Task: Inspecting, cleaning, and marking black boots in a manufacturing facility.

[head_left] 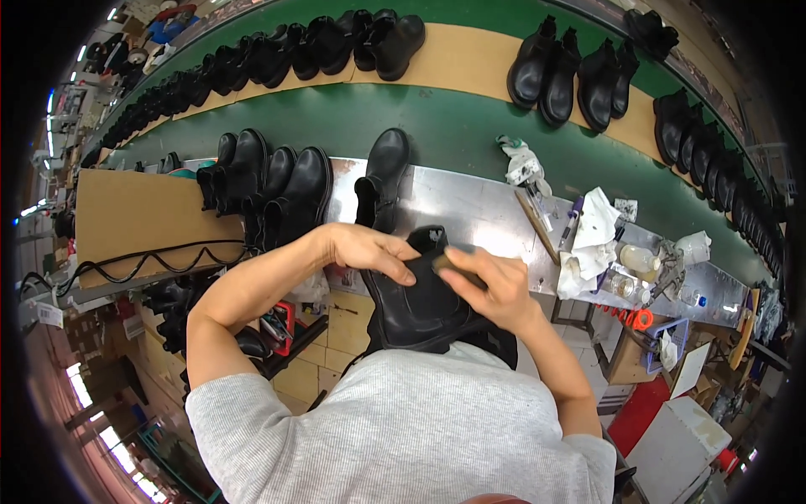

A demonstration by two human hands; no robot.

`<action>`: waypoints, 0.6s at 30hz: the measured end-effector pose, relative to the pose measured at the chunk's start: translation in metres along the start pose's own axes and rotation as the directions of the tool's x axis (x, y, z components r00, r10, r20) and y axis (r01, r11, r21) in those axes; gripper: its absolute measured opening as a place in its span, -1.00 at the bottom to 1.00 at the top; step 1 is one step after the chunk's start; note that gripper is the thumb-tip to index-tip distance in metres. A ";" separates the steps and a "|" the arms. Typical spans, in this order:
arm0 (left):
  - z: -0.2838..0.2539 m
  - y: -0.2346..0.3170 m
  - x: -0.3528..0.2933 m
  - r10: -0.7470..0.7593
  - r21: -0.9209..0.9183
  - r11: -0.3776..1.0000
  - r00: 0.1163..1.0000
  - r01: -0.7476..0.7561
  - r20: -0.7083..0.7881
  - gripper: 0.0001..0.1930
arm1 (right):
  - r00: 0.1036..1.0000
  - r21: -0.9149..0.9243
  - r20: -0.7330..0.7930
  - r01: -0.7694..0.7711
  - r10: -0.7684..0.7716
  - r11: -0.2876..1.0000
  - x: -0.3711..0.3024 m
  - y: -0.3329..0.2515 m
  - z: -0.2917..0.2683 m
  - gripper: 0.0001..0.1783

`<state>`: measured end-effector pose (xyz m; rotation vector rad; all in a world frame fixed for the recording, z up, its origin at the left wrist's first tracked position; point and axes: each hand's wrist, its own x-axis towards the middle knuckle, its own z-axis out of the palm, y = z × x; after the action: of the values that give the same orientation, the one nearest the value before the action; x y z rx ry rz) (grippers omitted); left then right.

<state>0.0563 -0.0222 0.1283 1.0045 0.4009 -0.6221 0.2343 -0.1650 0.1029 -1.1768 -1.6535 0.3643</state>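
Note:
A black leather ankle boot (413,312) is held close against my body, its opening pointing away from me. My left hand (369,250) is closed on the boot's upper near the opening, its thumb lying across the leather. Pinched in my right hand (497,284) is a small brownish block-like piece (449,262), which lies against the boot's shaft. My fingers partly cover that piece, so I cannot tell its exact kind. Just beyond my left hand, another black boot (386,168) lies on the metal bench top (457,197).
Several black boots (290,193) crowd the bench at left, beside a cardboard sheet (155,220) with a coiled black cable (201,249). Rows of boots (327,46) stand on the green conveyor (319,105). At right lie a wooden stick (537,225), crumpled white paper (593,227) and bottles (638,259).

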 end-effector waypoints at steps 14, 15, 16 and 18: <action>-0.013 0.002 -0.005 -0.010 0.238 0.971 0.999 0.021 -0.046 -0.71 | 0.985 0.028 0.045 0.163 -0.164 0.986 0.040 0.005 0.013 -0.62; -0.019 -0.013 -0.002 0.030 0.286 0.958 1.000 -0.028 0.000 -0.72 | 0.987 0.053 0.041 0.152 -0.154 0.987 0.035 0.005 0.016 -0.61; -0.019 -0.013 -0.002 -0.012 0.218 0.976 1.000 0.006 0.023 -0.72 | 0.993 0.062 0.071 0.089 -0.094 0.994 0.021 0.010 0.010 -0.62; -0.020 -0.011 0.002 -0.050 0.146 0.988 0.997 0.042 0.053 -0.72 | 0.998 0.030 0.067 0.001 -0.003 1.000 0.009 0.008 0.000 -0.69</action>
<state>0.0502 -0.0091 0.1102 1.1154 0.3332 -0.7276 0.2385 -0.1542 0.1020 -1.1511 -1.7016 0.4300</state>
